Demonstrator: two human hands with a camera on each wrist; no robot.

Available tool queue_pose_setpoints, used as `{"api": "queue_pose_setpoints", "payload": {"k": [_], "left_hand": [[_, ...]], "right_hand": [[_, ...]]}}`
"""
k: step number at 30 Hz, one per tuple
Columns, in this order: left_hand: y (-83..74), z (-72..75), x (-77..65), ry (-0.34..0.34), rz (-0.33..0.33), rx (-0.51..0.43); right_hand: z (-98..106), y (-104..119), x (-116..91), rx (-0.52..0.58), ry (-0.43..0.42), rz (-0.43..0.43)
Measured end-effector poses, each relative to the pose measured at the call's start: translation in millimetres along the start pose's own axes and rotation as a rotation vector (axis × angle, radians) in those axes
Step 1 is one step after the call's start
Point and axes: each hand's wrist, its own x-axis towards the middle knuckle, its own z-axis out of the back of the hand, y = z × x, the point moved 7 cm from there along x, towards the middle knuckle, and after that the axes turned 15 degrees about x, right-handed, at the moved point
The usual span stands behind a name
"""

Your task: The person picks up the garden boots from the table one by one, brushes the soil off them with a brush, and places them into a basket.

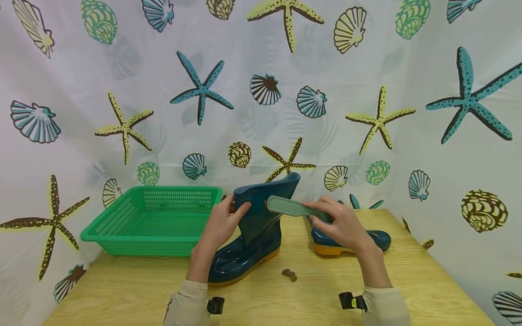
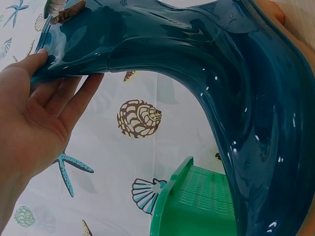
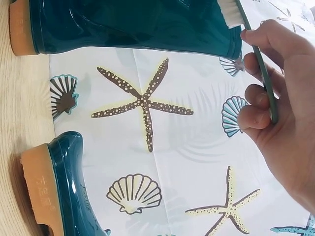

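Note:
A dark blue rubber boot (image 1: 261, 228) with a tan sole stands tilted on the table, its shaft leaning up to the right. My left hand (image 1: 222, 222) grips the rim of the shaft, thumb on one face and fingers behind, as the left wrist view also shows. My right hand (image 1: 338, 222) holds a pale green scrub brush (image 1: 287, 206) by its handle. White bristles (image 3: 230, 14) face the upper shaft. Beside them a brown clump (image 2: 68, 12) sticks to the boot.
A green plastic basket (image 1: 151, 238) stands at the left, behind the boot. To the right, partly behind my right hand, is a second blue boot (image 1: 379, 240). Small brown bits (image 1: 289, 274) lie on the wooden table (image 1: 285, 303). A shell-patterned curtain (image 1: 244, 127) hangs around it.

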Motion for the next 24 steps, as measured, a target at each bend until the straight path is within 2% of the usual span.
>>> {"api": "queue_pose_setpoints", "payload": {"k": [4,10,18,24], "left_hand": [[0.5,0.6,-0.1,0.003,0.005,-0.002],[0.5,1.1,-0.3,0.001,0.006,0.015],[0.5,1.2,-1.2,0.002,0.01,0.011],[0.0,1.5,-1.0,0.005,0.013,0.019]], "right_hand": [[0.2,-1.3,-0.5,0.022,0.006,-0.012],[2.8,-1.4,-0.9,-0.003,-0.02,-0.042],[-4.3,-3.1,-2.1,0.052,0.06,-0.088],[4.1,-2.2,-2.1,0.034,-0.022,-0.076]]}}
